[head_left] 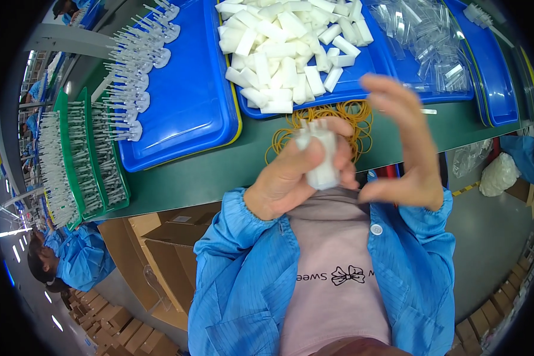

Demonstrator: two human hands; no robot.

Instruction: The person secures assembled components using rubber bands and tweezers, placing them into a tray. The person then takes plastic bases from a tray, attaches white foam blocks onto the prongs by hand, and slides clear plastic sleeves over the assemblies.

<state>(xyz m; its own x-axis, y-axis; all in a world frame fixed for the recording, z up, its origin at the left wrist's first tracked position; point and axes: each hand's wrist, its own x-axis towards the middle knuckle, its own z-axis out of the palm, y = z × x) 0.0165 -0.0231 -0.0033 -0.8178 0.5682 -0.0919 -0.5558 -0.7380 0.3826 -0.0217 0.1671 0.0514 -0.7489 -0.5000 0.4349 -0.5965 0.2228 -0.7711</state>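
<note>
My left hand [291, 178] grips a bundle of white plastic pieces [321, 155] held upright just above my chest. My right hand [404, 142] hovers beside the bundle with its fingers spread and nothing in them; it looks blurred. Behind the bundle, a loose heap of yellow rubber bands [338, 115] lies on the dark green table [207, 175]. Further back, a blue tray [362, 83] holds a pile of several white plastic pieces [285, 47].
Another blue tray [190, 113] at the left carries rows of white sticks [137, 65]. Green racks [86, 160] of sticks stand at the far left. Clear plastic parts [427, 41] fill a blue tray at the right. Cardboard boxes [166, 249] sit below the table; a person in blue [77, 258] works nearby.
</note>
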